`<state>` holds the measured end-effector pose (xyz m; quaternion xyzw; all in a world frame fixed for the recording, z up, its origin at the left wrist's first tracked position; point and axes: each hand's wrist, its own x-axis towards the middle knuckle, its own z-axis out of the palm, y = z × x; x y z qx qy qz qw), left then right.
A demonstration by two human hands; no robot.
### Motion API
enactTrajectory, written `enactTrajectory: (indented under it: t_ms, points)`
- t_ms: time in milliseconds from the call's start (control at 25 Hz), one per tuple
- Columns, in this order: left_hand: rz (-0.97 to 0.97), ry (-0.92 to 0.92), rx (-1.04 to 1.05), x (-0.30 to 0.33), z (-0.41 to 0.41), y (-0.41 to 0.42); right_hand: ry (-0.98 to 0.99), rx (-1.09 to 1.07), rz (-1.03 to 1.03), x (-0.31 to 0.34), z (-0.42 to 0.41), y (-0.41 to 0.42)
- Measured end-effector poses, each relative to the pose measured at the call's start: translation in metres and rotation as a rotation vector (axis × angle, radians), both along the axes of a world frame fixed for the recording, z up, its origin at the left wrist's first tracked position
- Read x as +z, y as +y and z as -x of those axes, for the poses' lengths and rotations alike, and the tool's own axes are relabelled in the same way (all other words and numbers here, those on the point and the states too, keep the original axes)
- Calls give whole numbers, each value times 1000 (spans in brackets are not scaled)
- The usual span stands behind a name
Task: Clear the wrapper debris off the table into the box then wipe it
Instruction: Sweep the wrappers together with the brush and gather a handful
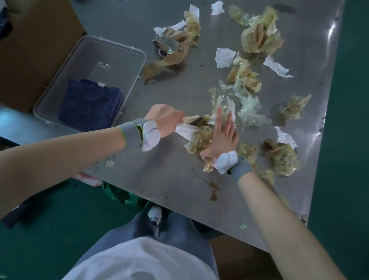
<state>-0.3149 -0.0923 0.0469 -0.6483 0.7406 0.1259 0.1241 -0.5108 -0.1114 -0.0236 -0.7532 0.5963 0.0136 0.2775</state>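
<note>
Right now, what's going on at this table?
A person is gathering wrapper scraps on a metal table. The left hand grips a white paper scrap; the right hand lies flat, fingers spread, on a yellowish wrapper pile. Many wrappers are scattered. The clear box holds only a blue cloth.

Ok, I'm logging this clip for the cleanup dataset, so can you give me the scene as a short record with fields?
surface: metal table
debris: yellowish wrappers and white paper scraps, scattered across the table
box: clear plastic box at the table's left edge, no wrappers in it
cloth: folded blue cloth inside the box
left hand: pinching white paper at the near pile
right hand: flat, fingers spread, pressing on that pile
progress: clearing barely begun, wiping not started
</note>
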Motion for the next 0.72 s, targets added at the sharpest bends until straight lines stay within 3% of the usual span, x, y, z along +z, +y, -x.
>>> enactTrajectory:
  t_ms: [120,480,600,720]
  points:
    - [3,16,28,2,0,0,86,32,6,3,0,-7]
    - [153,89,319,4,-36,6,42,110,65,0,1,-12]
    - [256,77,298,9,-38,2,29,147,92,2,4,-8]
    - [231,63,197,11,-32,-8,-108,171,79,0,3,0]
